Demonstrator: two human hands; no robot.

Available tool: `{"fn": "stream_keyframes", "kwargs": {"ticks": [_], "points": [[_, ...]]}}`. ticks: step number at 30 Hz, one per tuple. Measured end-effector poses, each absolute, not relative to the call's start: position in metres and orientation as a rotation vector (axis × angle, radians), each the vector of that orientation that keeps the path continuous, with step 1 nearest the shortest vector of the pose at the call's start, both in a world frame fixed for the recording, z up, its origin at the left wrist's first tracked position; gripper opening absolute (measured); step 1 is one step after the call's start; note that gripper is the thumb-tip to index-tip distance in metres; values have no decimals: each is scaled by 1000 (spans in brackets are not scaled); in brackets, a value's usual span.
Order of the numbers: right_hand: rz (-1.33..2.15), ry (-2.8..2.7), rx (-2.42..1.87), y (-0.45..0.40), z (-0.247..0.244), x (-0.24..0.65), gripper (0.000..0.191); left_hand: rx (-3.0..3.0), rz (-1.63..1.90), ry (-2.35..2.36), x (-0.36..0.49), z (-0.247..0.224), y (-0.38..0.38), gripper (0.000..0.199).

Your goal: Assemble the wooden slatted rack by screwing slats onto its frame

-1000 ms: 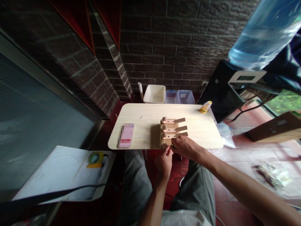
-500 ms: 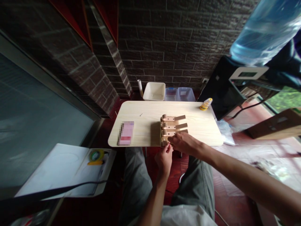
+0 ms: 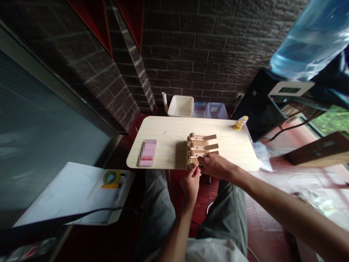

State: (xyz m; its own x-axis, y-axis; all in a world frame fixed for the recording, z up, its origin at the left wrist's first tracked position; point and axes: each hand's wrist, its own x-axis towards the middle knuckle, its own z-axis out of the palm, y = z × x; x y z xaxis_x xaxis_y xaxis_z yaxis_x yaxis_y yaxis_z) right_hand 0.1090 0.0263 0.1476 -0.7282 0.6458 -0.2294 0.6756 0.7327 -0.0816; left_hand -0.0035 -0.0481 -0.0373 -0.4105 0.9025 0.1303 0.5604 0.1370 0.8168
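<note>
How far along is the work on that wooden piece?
Well along, I'd judge. Three strips look attached across the wooden piece, each showing dark dots. In hand is the near end, where the left hand and right hand work. That end seems left to finish; fingers hide its exact state.

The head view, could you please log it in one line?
left hand: near end of wooden piece; right hand: same end; held: unclear; bottle: table, far right; pink item: table, left
</note>
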Motion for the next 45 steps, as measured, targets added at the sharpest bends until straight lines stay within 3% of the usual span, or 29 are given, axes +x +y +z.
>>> {"fn": "stream_keyframes", "kwargs": {"ticks": [22,34,45], "points": [[-299,2713,1102,26,142,112,22,1211,1281,1946,6,-41,-47,30],[-312,2681,1133,25,149,111,24,1355,1344,1998,6,-45,-48,23],[-155,2709,1051,21,159,102,20,1390,1303,2056,9,-47,-48,26]]}}
